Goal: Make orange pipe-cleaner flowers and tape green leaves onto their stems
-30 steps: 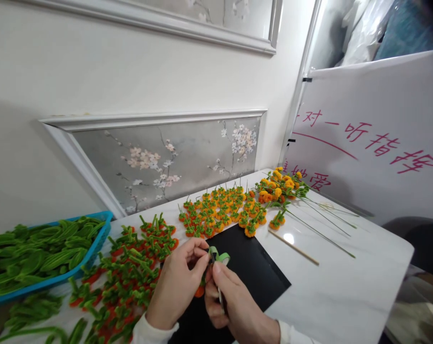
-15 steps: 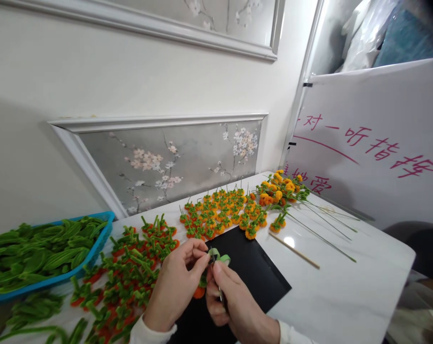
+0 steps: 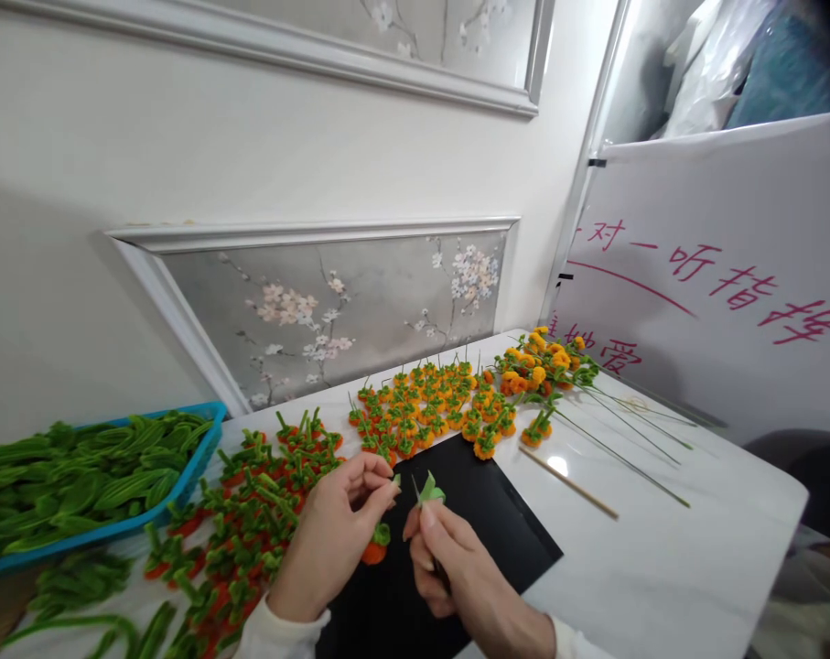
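Two bare hands are held close together above a flat black rectangular sheet [image 3: 497,517] on a white, marble-patterned table [image 3: 675,567]. By the left hand [image 3: 328,531], whose thumb and fingers are pinched together, a small pale-green scrap of strip [image 3: 396,480] is gripped. Just below those fingertips, a fuzzy orange flower head with a green top [image 3: 374,553] is seen over the sheet; whether it is held cannot be told. By the right hand [image 3: 466,558], curled closed, a slim tool with a pointed metal tip [image 3: 415,490] is gripped, mostly hidden by the palm, along with a looped pale-green strip [image 3: 431,491]. Beside the left hand, red-orange flower heads with green stalks [image 3: 256,513] are crowded together. Farther back, rows of yellow-orange flower heads [image 3: 421,407] are set out. A thin wooden stick [image 3: 569,483] is laid right of the sheet, and a blue plastic basket [image 3: 205,462] is filled with fuzzy green leaves [image 3: 105,467].
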The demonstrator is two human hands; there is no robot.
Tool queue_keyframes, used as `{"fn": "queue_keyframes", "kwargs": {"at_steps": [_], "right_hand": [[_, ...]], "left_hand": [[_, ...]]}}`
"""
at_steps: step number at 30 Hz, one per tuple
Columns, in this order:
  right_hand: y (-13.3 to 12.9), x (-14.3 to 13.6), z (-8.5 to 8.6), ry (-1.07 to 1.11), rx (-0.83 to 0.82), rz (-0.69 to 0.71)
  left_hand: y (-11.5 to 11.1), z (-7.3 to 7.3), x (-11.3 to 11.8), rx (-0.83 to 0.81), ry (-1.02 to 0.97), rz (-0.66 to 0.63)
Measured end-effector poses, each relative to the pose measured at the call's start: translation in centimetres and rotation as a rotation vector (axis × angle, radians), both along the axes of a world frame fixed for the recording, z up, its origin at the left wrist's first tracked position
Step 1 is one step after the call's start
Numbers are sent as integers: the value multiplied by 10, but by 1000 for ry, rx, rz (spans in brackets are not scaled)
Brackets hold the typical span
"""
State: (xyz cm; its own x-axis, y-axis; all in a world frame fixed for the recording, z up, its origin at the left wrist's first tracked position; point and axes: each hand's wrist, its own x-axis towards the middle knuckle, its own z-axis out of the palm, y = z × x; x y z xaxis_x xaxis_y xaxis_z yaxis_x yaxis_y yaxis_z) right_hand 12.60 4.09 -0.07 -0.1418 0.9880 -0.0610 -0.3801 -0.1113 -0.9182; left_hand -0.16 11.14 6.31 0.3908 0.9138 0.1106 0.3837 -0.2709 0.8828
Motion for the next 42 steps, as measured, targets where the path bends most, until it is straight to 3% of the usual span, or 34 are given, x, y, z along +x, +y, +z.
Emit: {"fn": "queue_keyframes", "kwargs": {"at_steps": [3, 5, 9, 12, 15, 17, 19, 22, 25, 27, 31, 34, 37, 42], "right_hand": [[-6, 27, -6, -562, 268, -80], [-7, 50, -16, -827, 377, -169], [2, 86, -45, -1332, 331, -418], [11, 98, -62, -1551, 406, -479], [15, 102, -66, -1552, 470, -481], [15, 103, -58, -1523, 457, -455], [16, 101, -40, -1475, 453, -435], [20, 88, 0, -1259, 557, -401], [26, 66, 35, -1067, 719, -151], [31, 53, 45, -1145, 789, -73], [40, 45, 43, -1339, 918, 51], [45, 51, 36, -1294, 1002, 138], [46, 57, 32, -1268, 996, 120], [45, 58, 25, -1267, 933, 22]], "left_hand": [[2, 2, -5, 0, -26, 29], [3, 4, -6, -7, -35, 33], [1, 6, -6, -17, -65, 14], [0, 7, -5, -22, -78, 9], [-1, 8, -5, -19, -65, 7], [-2, 8, -6, -15, -54, -4], [-2, 7, -6, 3, -31, -11], [-3, 6, -5, 41, 37, -13], [-6, 5, -3, 56, 84, -32], [-8, 4, -1, 46, 78, -65], [-12, 5, 1, -38, 55, -119], [-12, 4, 2, -133, 2, -162], [-13, 2, 3, -180, -29, -213], [-13, -1, 8, 25, 95, -93]]}}
